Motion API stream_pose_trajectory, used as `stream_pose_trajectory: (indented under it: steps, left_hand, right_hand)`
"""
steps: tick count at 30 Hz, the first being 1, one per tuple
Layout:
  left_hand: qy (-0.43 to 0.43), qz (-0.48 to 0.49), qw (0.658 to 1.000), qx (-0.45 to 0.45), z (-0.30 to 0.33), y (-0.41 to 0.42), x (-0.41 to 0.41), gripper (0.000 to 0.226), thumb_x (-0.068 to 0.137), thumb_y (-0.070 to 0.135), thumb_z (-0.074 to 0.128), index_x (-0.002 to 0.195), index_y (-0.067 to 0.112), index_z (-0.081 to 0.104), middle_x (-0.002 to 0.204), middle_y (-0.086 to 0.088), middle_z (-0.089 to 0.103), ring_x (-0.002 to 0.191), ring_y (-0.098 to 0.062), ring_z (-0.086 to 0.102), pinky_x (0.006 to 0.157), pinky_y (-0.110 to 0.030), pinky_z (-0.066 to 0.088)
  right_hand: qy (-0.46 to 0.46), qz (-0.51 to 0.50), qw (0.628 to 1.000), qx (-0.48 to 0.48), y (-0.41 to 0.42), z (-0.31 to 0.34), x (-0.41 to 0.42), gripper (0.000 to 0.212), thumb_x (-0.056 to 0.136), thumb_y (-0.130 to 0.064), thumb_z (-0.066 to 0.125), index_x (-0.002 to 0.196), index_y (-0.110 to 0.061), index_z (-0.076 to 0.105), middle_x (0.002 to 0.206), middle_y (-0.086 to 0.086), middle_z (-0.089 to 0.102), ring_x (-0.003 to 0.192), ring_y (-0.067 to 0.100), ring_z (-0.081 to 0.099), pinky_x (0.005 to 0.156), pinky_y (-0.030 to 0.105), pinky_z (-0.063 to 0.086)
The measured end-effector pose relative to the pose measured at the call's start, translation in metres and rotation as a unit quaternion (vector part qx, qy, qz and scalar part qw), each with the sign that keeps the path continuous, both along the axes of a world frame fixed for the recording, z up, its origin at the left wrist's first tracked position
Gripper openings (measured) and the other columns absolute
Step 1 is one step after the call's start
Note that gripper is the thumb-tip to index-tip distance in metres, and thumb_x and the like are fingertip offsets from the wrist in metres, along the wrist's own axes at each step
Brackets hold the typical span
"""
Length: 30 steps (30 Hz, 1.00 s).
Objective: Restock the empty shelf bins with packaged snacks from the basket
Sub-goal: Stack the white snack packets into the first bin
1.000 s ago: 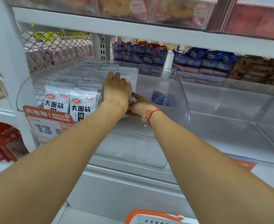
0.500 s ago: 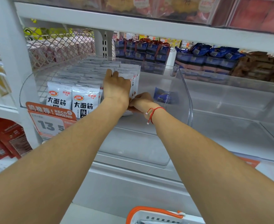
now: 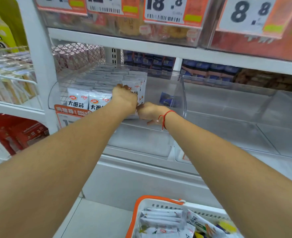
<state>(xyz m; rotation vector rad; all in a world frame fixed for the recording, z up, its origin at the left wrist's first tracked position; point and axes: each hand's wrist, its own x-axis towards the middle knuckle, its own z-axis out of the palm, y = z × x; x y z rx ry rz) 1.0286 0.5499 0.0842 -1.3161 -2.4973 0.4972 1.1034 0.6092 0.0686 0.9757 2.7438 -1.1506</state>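
Both hands work a clear shelf bin (image 3: 183, 93): left hand (image 3: 124, 97) fingers curl around white snack packets (image 3: 135, 90); right hand (image 3: 149, 112) fingers grip their lower edge.

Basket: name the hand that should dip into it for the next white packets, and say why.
Right, probably. The basket sits low under the right forearm, and the right hand only touches the packet row's base, while the left hand holds its front.

View tipping back and down

The left hand (image 3: 124, 97) is curling its fingers over the front white packet (image 3: 136, 90), seemingly gripping it, while the basket (image 3: 159, 202) and upper price tags (image 3: 164, 10) are coming into sight.
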Motion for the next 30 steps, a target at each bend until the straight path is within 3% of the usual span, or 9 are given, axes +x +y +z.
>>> stream_pose_trajectory:
  steps: [3, 5, 8, 13, 15, 21, 24, 27, 30]
  left_hand:
    - [-0.022, -0.02, 0.996, 0.085, 0.006, -0.021, 0.018, 0.028, 0.095, 0.023, 0.05, 0.118, 0.012, 0.06, 0.125, -0.011, 0.058, 0.124, -0.028, 0.044, 0.103, -0.035, 0.029]
    - [-0.048, -0.019, 0.984, 0.173, 0.005, -0.034, 0.034, 0.026, 0.093, 0.024, 0.054, 0.116, 0.014, 0.064, 0.118, -0.011, 0.062, 0.119, -0.029, 0.049, 0.099, -0.036, 0.031]
    - [-0.113, -0.015, 0.943, 0.313, 0.001, -0.056, 0.069, 0.024, 0.092, 0.022, 0.055, 0.111, 0.019, 0.068, 0.111, -0.013, 0.066, 0.111, -0.033, 0.054, 0.096, -0.039, 0.036]
    - [-0.263, 0.003, 0.862, 0.432, -0.03, -0.093, 0.137, 0.03, 0.09, 0.017, 0.052, 0.115, 0.026, 0.065, 0.113, 0.004, 0.068, 0.105, -0.024, 0.062, 0.083, -0.034, 0.045]
    - [-0.309, 0.021, 0.846, 0.433, -0.052, -0.101, 0.163, 0.028, 0.09, 0.019, 0.052, 0.114, 0.028, 0.064, 0.111, 0.007, 0.068, 0.105, -0.021, 0.062, 0.083, -0.033, 0.045]
    - [-0.391, 0.086, 0.856, 0.328, -0.135, -0.125, 0.222, 0.03, 0.09, 0.02, 0.052, 0.115, 0.031, 0.064, 0.112, 0.007, 0.068, 0.106, -0.024, 0.061, 0.086, -0.033, 0.047]
    - [-0.425, 0.094, 0.855, 0.281, -0.174, -0.137, 0.241, 0.03, 0.089, 0.017, 0.051, 0.114, 0.029, 0.065, 0.114, 0.011, 0.067, 0.106, -0.02, 0.062, 0.087, -0.033, 0.047]
    - [-0.456, 0.089, 0.854, 0.233, -0.21, -0.151, 0.258, 0.03, 0.091, 0.017, 0.052, 0.116, 0.027, 0.064, 0.119, 0.01, 0.066, 0.107, -0.017, 0.062, 0.089, -0.034, 0.05]
    - [-0.426, 0.07, 0.884, 0.181, -0.238, -0.163, 0.267, 0.033, 0.09, 0.019, 0.056, 0.121, 0.027, 0.063, 0.124, 0.006, 0.064, 0.112, -0.017, 0.058, 0.091, -0.032, 0.048]
  right_hand:
    - [-0.02, 0.045, 0.991, 0.128, -0.016, 0.013, 0.026, 0.039, 0.094, -0.005, 0.044, 0.131, -0.007, 0.053, 0.136, 0.013, 0.052, 0.126, 0.03, 0.048, 0.101, 0.032, 0.041]
    - [0.015, 0.049, 0.979, 0.195, -0.027, 0.014, 0.048, 0.037, 0.091, -0.008, 0.046, 0.126, -0.012, 0.058, 0.13, 0.012, 0.057, 0.12, 0.031, 0.053, 0.097, 0.036, 0.045]
    - [0.106, 0.057, 0.95, 0.286, -0.047, 0.009, 0.094, 0.031, 0.09, -0.011, 0.047, 0.117, -0.017, 0.062, 0.119, 0.009, 0.059, 0.111, 0.029, 0.054, 0.085, 0.038, 0.047]
    - [0.197, 0.021, 0.927, 0.318, -0.068, -0.026, 0.173, 0.017, 0.089, -0.019, 0.058, 0.103, -0.017, 0.067, 0.104, 0.004, 0.064, 0.103, 0.024, 0.054, 0.086, 0.034, 0.04]
    - [0.19, -0.013, 0.937, 0.291, -0.07, -0.047, 0.202, 0.014, 0.088, -0.022, 0.058, 0.098, -0.021, 0.069, 0.099, -0.001, 0.067, 0.098, 0.019, 0.057, 0.084, 0.032, 0.043]
    - [0.085, -0.077, 0.984, 0.135, -0.083, -0.118, 0.281, 0.012, 0.089, -0.022, 0.059, 0.089, -0.026, 0.07, 0.08, -0.01, 0.067, 0.076, 0.012, 0.063, 0.072, 0.035, 0.053]
    - [0.008, -0.067, 0.993, 0.092, -0.09, -0.156, 0.315, 0.017, 0.091, -0.018, 0.055, 0.096, -0.023, 0.071, 0.085, -0.003, 0.068, 0.079, 0.017, 0.063, 0.073, 0.037, 0.053]
    - [-0.06, -0.054, 0.995, 0.059, -0.099, -0.189, 0.344, 0.02, 0.095, -0.019, 0.051, 0.102, -0.023, 0.068, 0.089, -0.002, 0.064, 0.07, 0.012, 0.056, 0.061, 0.03, 0.048]
    - [-0.135, -0.05, 0.989, 0.011, -0.106, -0.218, 0.371, 0.021, 0.095, -0.022, 0.048, 0.108, -0.022, 0.065, 0.106, 0.001, 0.067, 0.089, 0.019, 0.063, 0.069, 0.031, 0.052]
